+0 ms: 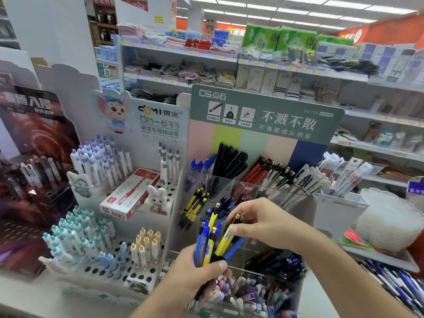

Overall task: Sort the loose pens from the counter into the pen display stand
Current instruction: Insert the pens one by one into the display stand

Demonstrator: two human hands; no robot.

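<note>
Holding a fanned bunch of blue and yellow pens upright, the left hand wraps its curled fingers round their lower ends. The right hand reaches in from the right and pinches one yellow pen, its length slanting up toward the right. Just behind, the clear pen display stand waits, with yellow pens in a left compartment.

Shop interior: stocked grey shelves behind, ceiling strip lights, orange wall right.
</note>
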